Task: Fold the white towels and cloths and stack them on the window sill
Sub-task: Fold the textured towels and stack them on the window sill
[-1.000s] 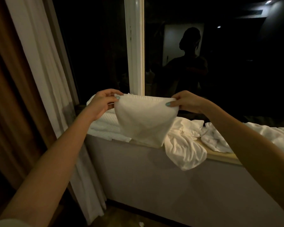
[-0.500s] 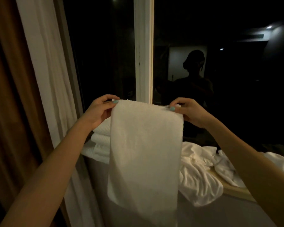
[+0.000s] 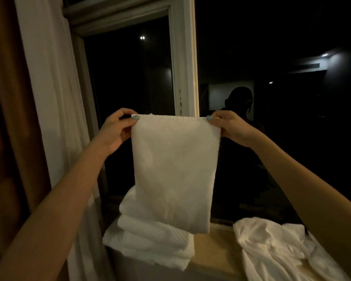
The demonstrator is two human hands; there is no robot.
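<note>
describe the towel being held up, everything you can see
The white towel looks like terry cloth, with a ribbed band along its top edge. It hangs flat as a tall rectangle. The left hand and right hand pinch its top corners. Its lower end hangs in front of the stack of folded towels on the window sill.

White curtain [image 3: 49, 98] hangs left of window frame [image 3: 185, 57]; brown curtain [image 3: 8, 118] beside it, far left. Dark glass [image 3: 130, 88] reflects ceiling light [image 3: 324, 55], silhouette [image 3: 240, 100].

A dark window pane [image 3: 130, 102] in a white frame [image 3: 185, 57], pale curtain [image 3: 49, 98] hanging left.
</note>
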